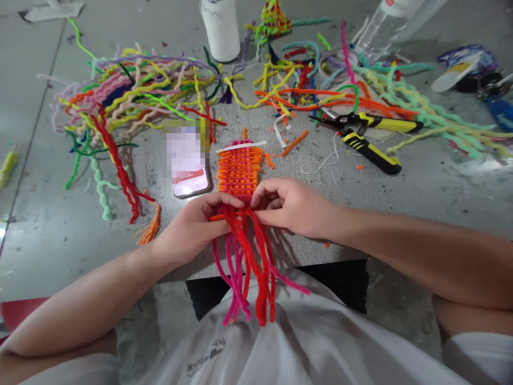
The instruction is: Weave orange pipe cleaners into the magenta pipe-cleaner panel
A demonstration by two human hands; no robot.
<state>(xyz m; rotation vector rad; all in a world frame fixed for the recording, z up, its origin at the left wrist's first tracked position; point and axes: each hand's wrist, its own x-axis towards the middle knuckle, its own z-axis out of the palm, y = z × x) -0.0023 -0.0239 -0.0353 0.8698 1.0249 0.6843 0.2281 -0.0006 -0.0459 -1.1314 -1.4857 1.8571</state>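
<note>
An orange and pink woven piece (239, 170) lies flat near the table's front edge, with a white strip (240, 146) across its top. Long red, orange and magenta strands (256, 267) hang from its lower end over the edge towards my shirt. My left hand (202, 222) pinches the lower left of the weave, thumb below and fingers above, by a short orange piece. At the lower right edge, my right hand (286, 206) has its fingertips closed on the strands, close to the left fingertips. The exact grip points are partly hidden by the fingers.
A phone (191, 182) lies left of the weave. Yellow-black pliers (372, 144) rest at the right. Heaps of colourful fuzzy strands (140, 91) spread across the back left and right. A white bottle (220, 29) and a clear bottle (385, 29) stand behind.
</note>
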